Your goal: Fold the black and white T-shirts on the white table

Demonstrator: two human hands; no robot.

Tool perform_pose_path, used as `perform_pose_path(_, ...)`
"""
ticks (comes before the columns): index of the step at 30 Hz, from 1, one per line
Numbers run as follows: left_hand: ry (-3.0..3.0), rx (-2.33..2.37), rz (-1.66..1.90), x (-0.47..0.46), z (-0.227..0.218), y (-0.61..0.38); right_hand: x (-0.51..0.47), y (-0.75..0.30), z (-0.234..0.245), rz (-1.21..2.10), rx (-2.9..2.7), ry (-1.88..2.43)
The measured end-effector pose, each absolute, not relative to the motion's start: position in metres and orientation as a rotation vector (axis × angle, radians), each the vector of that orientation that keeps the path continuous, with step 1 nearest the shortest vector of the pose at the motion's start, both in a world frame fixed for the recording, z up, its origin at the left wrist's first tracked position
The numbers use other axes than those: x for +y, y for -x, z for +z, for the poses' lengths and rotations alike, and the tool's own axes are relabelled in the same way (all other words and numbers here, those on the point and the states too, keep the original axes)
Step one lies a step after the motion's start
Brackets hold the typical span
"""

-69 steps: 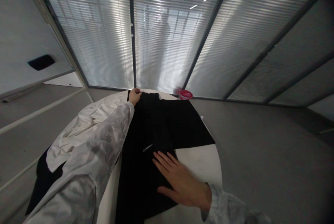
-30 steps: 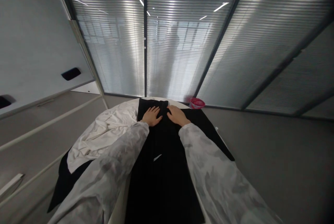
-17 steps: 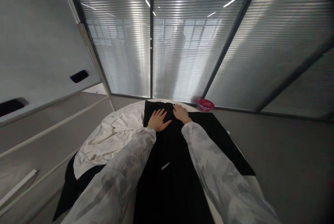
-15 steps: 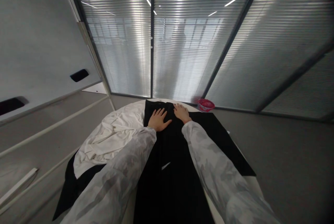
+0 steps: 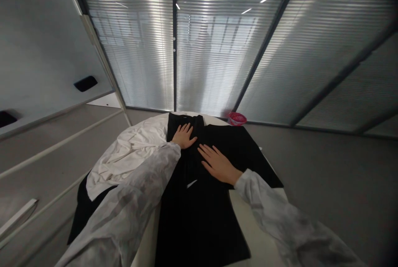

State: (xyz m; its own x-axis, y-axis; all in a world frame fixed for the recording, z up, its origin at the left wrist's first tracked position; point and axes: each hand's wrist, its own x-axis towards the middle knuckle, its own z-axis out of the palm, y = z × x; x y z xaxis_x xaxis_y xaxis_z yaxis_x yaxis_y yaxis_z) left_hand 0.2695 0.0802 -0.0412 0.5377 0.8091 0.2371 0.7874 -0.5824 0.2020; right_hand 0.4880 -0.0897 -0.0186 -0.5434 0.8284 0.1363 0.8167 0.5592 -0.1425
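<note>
A black garment (image 5: 199,221) lies spread on a round, pale table (image 5: 248,213), with a small white mark on its front. I cannot tell what kind of garment it is. My left hand (image 5: 184,136) rests flat near its far edge, fingers apart. To the right and nearer to me, my right hand (image 5: 219,165) lies open, palm down, on the cloth. Neither hand grips anything. Left of the black garment is a crumpled white cloth (image 5: 133,149), and more black fabric (image 5: 85,211) shows below it at the table's left side.
A pink basket (image 5: 236,118) stands beyond the table's far edge, by a glass partition with blinds (image 5: 211,51). At the left are a whiteboard (image 5: 40,39) and its pale frame bars (image 5: 62,143). Grey floor (image 5: 336,163) lies to the right.
My right hand has moved from the far edge toward me across the black garment. The right-hand part of the garment now looks wider and flatter. My left hand stays near the far edge.
</note>
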Motion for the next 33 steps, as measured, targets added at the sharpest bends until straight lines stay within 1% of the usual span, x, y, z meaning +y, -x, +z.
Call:
perform_pose_path(3,-2.724,1.285,0.402,0.049,-0.034,-0.255,-0.153,-0.497,-0.011,0.214,-2.613,1.331)
perform_pose_path(7,-2.762,1.065,0.454,-0.045,-0.034,-0.22,-0.221,-0.502,-0.003,0.438,-2.654,1.233)
perform_pose_path(11,-2.682,0.819,0.45,-0.154,-0.027,-0.188,-0.257,-0.5,0.002,0.673,-2.699,1.117)
perform_pose_path(14,-2.613,0.673,0.356,-0.204,-0.013,-0.165,-0.265,-0.502,0.004,0.762,-2.704,1.077)
perform_pose_path(18,-2.548,0.5,0.267,-0.224,-0.003,-0.128,-0.264,-0.513,0.006,0.802,-2.707,1.046)
perform_pose_path(24,-2.543,0.364,0.365,-0.226,-0.007,-0.095,-0.268,-0.514,0.005,0.749,-2.629,1.035)
perform_pose_path(30,-2.644,0.426,0.369,-0.227,-0.007,-0.107,-0.268,-0.5,0.003,0.63,-2.565,1.076)
perform_pose_path(33,-2.618,0.596,0.365,-0.227,-0.007,-0.11,-0.267,-0.497,0.002,0.595,-2.563,1.085)
